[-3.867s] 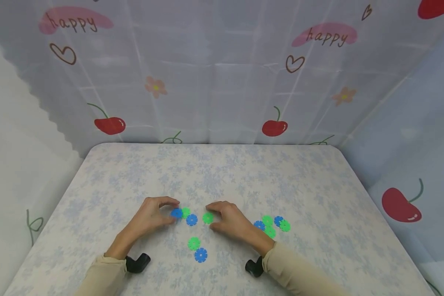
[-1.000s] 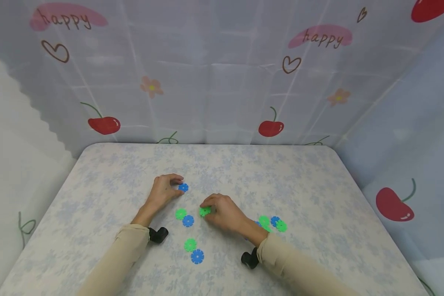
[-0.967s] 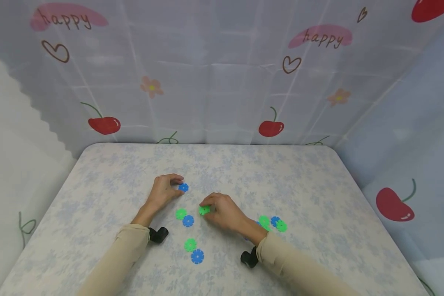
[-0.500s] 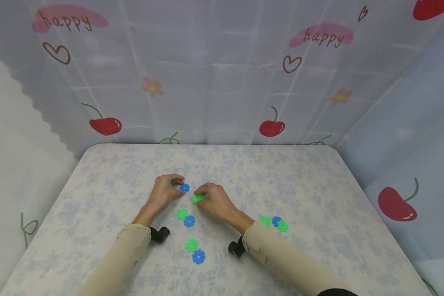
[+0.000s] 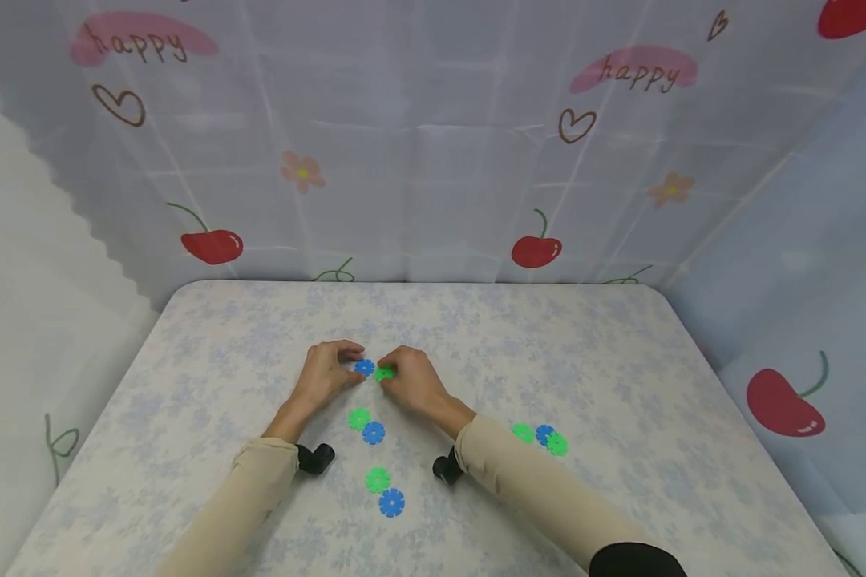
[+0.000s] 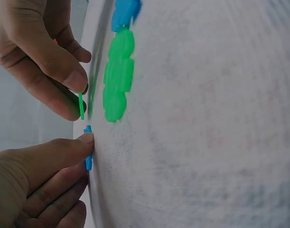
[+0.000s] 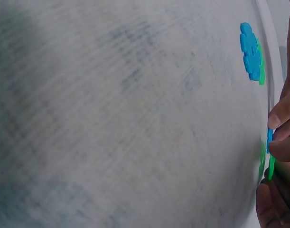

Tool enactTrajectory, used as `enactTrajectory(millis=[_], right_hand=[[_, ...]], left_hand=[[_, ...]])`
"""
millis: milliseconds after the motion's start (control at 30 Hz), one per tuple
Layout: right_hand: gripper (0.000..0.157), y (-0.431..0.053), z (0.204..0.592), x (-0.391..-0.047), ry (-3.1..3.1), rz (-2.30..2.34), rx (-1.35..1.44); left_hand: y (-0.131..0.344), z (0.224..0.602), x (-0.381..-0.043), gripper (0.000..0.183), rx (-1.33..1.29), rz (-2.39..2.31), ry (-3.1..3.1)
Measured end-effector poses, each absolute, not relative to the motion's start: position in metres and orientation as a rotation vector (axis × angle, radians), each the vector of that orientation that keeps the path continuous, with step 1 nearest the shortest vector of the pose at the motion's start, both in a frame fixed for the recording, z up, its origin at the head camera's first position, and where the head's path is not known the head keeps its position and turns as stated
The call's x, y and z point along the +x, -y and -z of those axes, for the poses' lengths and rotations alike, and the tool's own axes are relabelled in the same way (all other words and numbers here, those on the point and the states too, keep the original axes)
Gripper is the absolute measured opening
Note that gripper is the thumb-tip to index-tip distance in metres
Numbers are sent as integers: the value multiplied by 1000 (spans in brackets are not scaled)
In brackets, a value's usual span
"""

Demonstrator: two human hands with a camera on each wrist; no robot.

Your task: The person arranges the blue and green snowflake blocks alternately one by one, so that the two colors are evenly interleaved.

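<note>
My left hand (image 5: 326, 373) pinches a blue interlocking disc (image 5: 364, 367) at its edge, thumb below and fingers above in the head view. Facing it, my right hand (image 5: 413, 381) pinches a green interlocking disc (image 5: 384, 374) between thumb and fingertips. Both discs are flat with notched, flower-like rims. The left wrist view shows the green disc (image 6: 81, 106) edge-on, close to the blue disc (image 6: 88, 148) and almost in line with it. In the right wrist view the blue disc (image 7: 269, 140) and green disc (image 7: 271, 167) appear end to end, partly covered by fingers.
Nearer the body on the patterned tabletop (image 5: 584, 344) lie two green-and-blue pairs, one with a green disc (image 5: 359, 418), the other with a blue disc (image 5: 392, 503). More discs, including a green disc (image 5: 557, 444), lie beyond the right sleeve (image 5: 534, 481). A printed curtain (image 5: 418, 160) hangs behind.
The left hand has carried its blue disc farther from the body, then stayed there. The right hand has picked up the green disc and brought it leftward and away, close to the blue one.
</note>
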State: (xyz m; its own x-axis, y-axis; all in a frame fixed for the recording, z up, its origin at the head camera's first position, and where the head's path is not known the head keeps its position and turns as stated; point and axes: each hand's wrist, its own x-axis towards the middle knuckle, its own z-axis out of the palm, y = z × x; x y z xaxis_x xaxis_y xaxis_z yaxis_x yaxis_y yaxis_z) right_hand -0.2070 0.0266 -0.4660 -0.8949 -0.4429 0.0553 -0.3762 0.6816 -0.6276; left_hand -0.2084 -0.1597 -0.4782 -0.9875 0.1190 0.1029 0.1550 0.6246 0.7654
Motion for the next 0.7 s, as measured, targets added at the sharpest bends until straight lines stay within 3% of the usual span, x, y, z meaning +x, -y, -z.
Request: enactTrajectory(millis=[700], right_hand=[[27,-25,468,-212,-2805,940,-634]], left_hand=[[160,476,-207,44,-257,1337,2785]])
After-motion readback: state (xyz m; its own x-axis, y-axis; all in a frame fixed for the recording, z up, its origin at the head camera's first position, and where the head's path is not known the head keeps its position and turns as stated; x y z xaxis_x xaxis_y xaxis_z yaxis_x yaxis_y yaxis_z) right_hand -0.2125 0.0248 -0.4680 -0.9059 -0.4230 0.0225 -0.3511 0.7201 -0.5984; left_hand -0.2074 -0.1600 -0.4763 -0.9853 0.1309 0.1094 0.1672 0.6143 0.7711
